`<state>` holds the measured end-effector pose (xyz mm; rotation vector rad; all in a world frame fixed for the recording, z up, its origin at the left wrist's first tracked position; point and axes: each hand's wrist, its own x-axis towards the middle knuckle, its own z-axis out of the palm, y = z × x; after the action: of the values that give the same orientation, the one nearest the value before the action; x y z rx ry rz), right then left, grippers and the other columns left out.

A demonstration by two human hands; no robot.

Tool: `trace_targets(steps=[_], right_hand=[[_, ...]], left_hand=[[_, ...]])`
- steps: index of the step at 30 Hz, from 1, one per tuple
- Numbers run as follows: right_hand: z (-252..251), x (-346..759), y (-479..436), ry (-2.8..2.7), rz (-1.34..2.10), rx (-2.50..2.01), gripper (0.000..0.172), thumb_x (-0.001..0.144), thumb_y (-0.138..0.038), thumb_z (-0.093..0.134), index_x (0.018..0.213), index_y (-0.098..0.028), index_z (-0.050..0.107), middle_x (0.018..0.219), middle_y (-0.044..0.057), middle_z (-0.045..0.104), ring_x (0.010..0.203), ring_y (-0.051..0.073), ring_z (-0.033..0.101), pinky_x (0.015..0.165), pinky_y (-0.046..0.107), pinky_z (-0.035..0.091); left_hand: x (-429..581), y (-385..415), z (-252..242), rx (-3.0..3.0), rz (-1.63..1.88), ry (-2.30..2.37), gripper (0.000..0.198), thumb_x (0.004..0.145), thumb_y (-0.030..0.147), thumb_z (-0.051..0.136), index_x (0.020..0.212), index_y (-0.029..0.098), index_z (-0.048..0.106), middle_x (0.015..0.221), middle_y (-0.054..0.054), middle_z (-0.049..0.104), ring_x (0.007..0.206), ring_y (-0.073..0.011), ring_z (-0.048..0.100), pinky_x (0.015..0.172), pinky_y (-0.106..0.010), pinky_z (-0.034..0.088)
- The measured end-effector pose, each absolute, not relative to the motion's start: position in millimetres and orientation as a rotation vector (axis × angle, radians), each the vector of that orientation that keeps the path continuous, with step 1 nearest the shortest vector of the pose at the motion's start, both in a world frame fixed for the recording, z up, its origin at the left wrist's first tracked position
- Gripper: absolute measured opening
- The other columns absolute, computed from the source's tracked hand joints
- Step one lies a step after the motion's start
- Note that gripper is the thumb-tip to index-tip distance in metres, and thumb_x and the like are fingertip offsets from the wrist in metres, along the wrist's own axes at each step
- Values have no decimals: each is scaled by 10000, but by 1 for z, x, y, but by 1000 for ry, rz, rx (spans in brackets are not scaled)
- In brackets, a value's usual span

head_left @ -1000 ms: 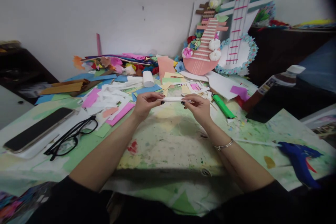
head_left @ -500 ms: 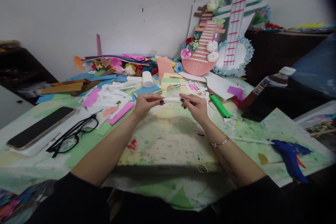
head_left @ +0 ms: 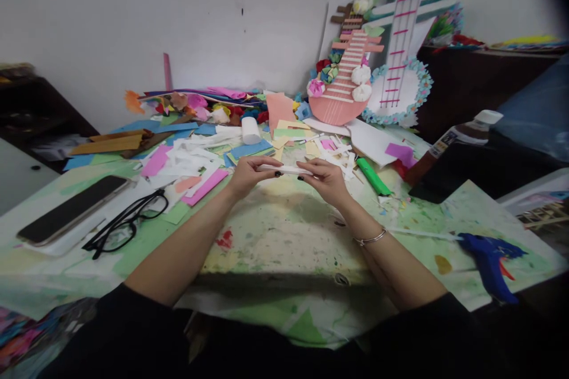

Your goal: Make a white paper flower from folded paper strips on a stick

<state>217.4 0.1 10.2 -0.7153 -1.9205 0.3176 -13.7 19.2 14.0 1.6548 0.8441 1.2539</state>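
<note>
Left hand [head_left: 246, 178] and right hand [head_left: 328, 180] pinching opposite ends of white strip [head_left: 288, 170]; green object [head_left: 373, 177] at right hand's three o'clock; blue glue gun [head_left: 488, 259] at its four.

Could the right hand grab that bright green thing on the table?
Probably yes: the bright green thing lies close beside the right hand, with nothing tall between them. But that hand pinches the white strip, so it might have to let go first.

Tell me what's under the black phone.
A flat white piece shows beneath the phone, sticking out on the side toward the glasses. Whatever else the phone covers can't be seen.
</note>
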Motion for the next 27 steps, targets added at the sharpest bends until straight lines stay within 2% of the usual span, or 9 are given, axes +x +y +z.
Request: trace_targets(steps=[3,7,13,15,18,21,24,27], right_hand=[[12,215,-3,-1930,296,-684,273,879,-294,608,1130,-252,705,904,68,691,777,160,632,690,299,508],[12,213,-8,-1807,365,-765,281,853,-290,630,1122,-268,708,834,38,701,683,141,629,659,293,526],[6,209,-10,-1534,575,-806,252,813,-309,663,1039,-221,733,751,23,729,617,152,677,607,319,595],[6,208,-11,-1504,589,-794,241,806,-298,674,1023,-213,730,784,28,736,658,168,700,614,329,610],[10,207,-13,-1516,582,-785,227,801,-276,682,1021,-224,707,979,46,734,762,182,717,672,340,623],[13,207,-15,-1517,604,-727,245,789,-243,699,1026,-243,636,1132,52,693,982,203,690,799,345,601],[14,206,-14,-1525,578,-718,172,791,-243,701,916,-243,584,1064,48,705,1155,231,611,844,342,572],[13,206,-13,-1552,519,-767,103,801,-253,688,835,-242,591,1020,46,715,1135,238,622,852,361,560]], left_hand=[[-11,17,14,1659,1248,815,254,623,305,821,832,169,774,911,-90,737,790,-194,678,736,-321,555],[-7,16,13,1507,1307,783,227,607,296,831,780,161,773,858,-89,736,697,-172,675,673,-309,554],[-2,15,12,1360,1337,735,196,598,275,833,732,151,759,894,-90,735,683,-153,673,687,-308,541],[-1,14,13,1354,1353,735,182,586,258,838,710,152,758,894,-85,732,707,-149,663,695,-301,531],[1,12,15,1355,1375,748,170,576,247,842,692,156,759,887,-80,727,757,-157,651,692,-291,514],[1,11,16,1362,1392,755,160,581,245,840,694,162,763,873,-79,721,794,-165,643,697,-286,511],[2,11,15,1377,1417,777,151,581,242,841,689,171,762,869,-76,718,819,-172,642,732,-299,515],[1,11,13,1400,1439,784,163,571,247,846,695,180,763,896,-76,715,874,-193,644,782,-330,521]])
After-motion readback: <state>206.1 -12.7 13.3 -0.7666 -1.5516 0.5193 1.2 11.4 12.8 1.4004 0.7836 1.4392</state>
